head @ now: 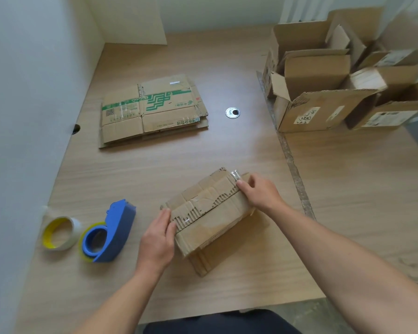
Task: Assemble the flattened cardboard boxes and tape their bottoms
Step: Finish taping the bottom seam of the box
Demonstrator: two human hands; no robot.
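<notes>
A small worn cardboard box lies bottom-up on the wooden table, its torn flaps closed with clear tape along the seam. My left hand presses flat against the box's near-left end, fingers straight. My right hand holds the far-right end, thumb on the tape at the seam and fingers curled over the edge. A blue tape dispenser with a roll in it lies to the left of the box. A stack of flattened boxes with green print sits farther back.
A loose tape roll with a yellow core lies at the table's left edge. Several assembled open boxes crowd the back right. A metal cable grommet sits mid-table. A wall runs along the left.
</notes>
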